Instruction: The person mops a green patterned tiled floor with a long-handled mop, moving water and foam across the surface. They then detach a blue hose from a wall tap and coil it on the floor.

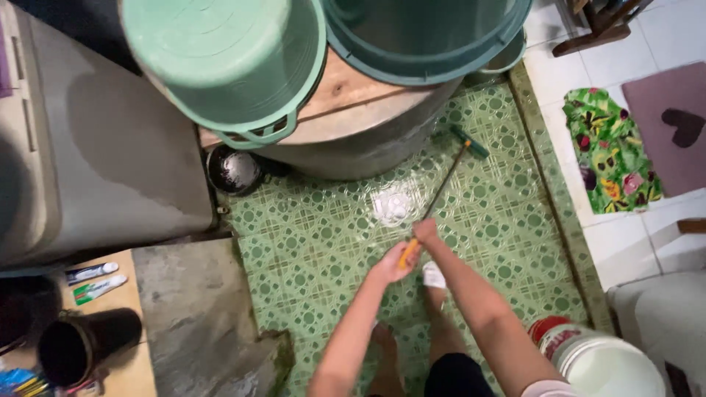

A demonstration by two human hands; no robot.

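Upturned pale-green plastic buckets are sitting closest to the lens, stacked w/ a darker one on a round wooden-topped metal drum. Below them both hands are gripping a long thin-handled floor brush: left hand is wrapping round the orange grip end, fingers closed tight on it; right hand is closing round the dark shaft just above, also fully curled. Brush is slanting up and away from the person, its green head resting on the wet green patterned floor tiles right by the drum's base.

Handling, as I'm judging it: shaft is looking slim and stiff, prob. light, most weight out at the head. Tiles are glistening, a foamy white patch is lying beside the shaft, so the handle may be getting slippery; the orange grip is looking like the surest spot to hold, w/ the second hand higher up the shaft for leverage, as now.

Bare feet are standing on the tiles. White lidded plastic pail is sitting at the person's right, small black pot near the drum, floral mat well apart.
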